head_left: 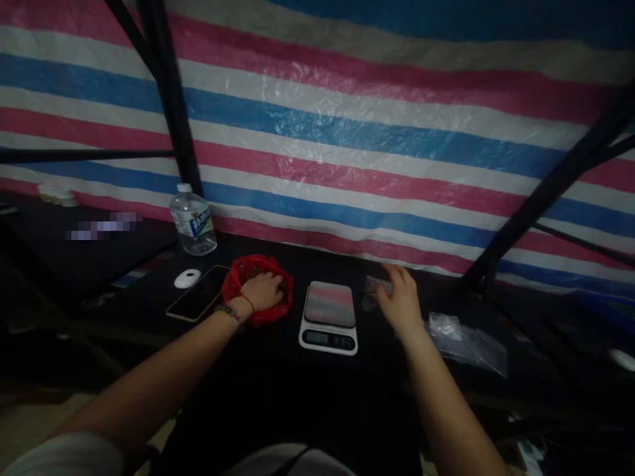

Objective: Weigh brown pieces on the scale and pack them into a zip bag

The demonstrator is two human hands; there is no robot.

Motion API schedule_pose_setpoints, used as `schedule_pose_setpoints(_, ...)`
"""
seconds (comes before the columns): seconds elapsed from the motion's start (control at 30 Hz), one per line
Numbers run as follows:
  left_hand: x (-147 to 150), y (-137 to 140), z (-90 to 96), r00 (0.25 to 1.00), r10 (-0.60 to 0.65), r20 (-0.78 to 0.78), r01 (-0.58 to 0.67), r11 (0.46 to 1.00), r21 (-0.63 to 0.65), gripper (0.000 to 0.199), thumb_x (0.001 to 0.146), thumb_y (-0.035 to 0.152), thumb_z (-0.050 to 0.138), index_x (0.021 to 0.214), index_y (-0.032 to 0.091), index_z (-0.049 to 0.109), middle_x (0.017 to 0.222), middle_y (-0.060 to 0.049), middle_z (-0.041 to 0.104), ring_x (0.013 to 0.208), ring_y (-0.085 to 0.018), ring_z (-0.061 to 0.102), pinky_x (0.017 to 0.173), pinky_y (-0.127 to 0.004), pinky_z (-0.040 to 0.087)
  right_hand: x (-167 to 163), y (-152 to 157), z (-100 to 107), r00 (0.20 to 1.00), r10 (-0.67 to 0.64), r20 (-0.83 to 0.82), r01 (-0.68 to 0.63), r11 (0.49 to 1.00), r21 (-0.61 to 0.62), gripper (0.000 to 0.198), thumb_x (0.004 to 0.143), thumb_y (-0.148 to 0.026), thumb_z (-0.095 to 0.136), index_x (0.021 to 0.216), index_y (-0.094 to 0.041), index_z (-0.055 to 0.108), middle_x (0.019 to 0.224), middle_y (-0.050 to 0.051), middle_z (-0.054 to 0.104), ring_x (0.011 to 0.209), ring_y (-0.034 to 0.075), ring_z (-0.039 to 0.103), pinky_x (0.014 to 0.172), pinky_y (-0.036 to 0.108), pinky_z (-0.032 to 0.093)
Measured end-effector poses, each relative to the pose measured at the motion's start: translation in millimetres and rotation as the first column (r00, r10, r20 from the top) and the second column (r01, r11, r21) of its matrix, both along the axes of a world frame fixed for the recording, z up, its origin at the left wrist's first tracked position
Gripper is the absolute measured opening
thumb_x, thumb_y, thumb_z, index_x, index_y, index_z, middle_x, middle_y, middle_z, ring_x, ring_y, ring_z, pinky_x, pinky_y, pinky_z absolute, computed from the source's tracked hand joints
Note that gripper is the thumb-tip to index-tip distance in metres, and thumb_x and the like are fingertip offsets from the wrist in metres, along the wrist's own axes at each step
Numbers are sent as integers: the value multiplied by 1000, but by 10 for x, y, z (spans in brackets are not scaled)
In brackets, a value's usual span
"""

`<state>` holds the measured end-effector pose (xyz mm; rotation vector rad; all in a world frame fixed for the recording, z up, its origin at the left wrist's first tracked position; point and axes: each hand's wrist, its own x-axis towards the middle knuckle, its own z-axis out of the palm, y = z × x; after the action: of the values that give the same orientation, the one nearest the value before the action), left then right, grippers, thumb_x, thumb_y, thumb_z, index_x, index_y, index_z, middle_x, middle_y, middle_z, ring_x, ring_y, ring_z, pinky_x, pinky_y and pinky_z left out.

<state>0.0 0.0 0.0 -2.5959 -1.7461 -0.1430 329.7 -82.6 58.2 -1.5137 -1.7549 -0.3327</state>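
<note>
My left hand (264,289) reaches into a red plastic bag (258,317), its fingers bent down and the tips hidden; small brown pieces (248,270) show inside the rim. Whether it grips any of them I cannot tell. Over to the right, my right hand (403,301) hovers low with thumb and fingers apart, beside a small clear plastic bag (370,294) that its thumb overlaps in view. Between the hands stands a white kitchen scale (328,347) with a bare metal pan (330,304) and a dark display.
Left of the red bag lie a phone (197,295) and a white round object (187,278), with a clear plastic bottle (193,225) behind. Flat clear bags (469,344) lie right of my right forearm. Black metal posts (171,99) and a striped tarp (337,158) close off the back.
</note>
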Motion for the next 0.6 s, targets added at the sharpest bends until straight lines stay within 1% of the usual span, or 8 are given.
schedule_pose_setpoints(0.03,3,-7,-3,1000,-1,-2,1,1000,4,35,86,38,40,107,17,60,107,-15,61,94,-28,61,83,-40,42,85,125,-113,998,-66,13,67,991,-112,47,81,-26,49,127,-18,51,124,14,53,119,28,47,100,46,36)
schedule_pose_setpoints(0.1,10,-23,-1,1000,-6,3,6,1000,15,40,88,44,37,106,17,60,106,-16,61,96,-29,60,83,-40,42,214,286,-345,989,-135,60,147,939,-312,50,79,-35,55,125,-17,53,124,16,53,117,31,48,99,45,36)
schedule_pose_setpoints(0.13,14,-30,2,1000,-4,6,4,1000,18,43,87,48,37,107,17,59,107,-16,60,96,-29,60,83,-40,43,254,330,-448,986,-144,78,163,908,-386,49,78,-37,57,123,-16,56,121,16,55,114,31,51,98,44,37)
schedule_pose_setpoints(0.2,23,-35,9,1000,-2,8,2,1000,7,46,87,52,38,107,17,59,108,-16,60,94,-29,61,81,-39,44,290,378,-604,987,-134,85,159,869,-470,42,80,-37,55,117,-16,60,113,16,60,106,29,56,94,40,40)
schedule_pose_setpoints(0.27,33,-27,15,1000,-4,4,4,1000,-16,44,88,49,37,106,16,59,106,-16,61,91,-28,62,78,-38,44,286,402,-683,992,-104,67,124,859,-496,36,85,-36,49,112,-16,63,107,14,63,102,27,59,91,37,42)
schedule_pose_setpoints(0.37,49,8,30,1000,10,-8,-11,998,-55,41,90,44,34,104,15,59,100,-16,63,86,-27,64,74,-36,45,247,424,-711,998,-59,28,65,862,-503,39,90,-40,42,110,-16,64,106,14,66,104,26,60,91,38,43)
schedule_pose_setpoints(0.47,46,56,51,1000,6,-8,-6,997,-71,40,91,42,33,100,14,60,94,-16,65,83,-27,65,72,-36,45,217,424,-727,1000,-21,2,19,854,-520,45,85,-45,49,114,-13,62,112,16,64,109,27,58,94,38,42)
schedule_pose_setpoints(0.6,-11,110,82,998,-13,54,16,998,-53,38,91,39,33,98,14,60,91,-15,68,83,-26,65,73,-34,45,224,408,-759,1000,-10,-6,5,840,-543,45,79,-32,58,119,-13,59,112,15,65,106,26,60,93,36,44)
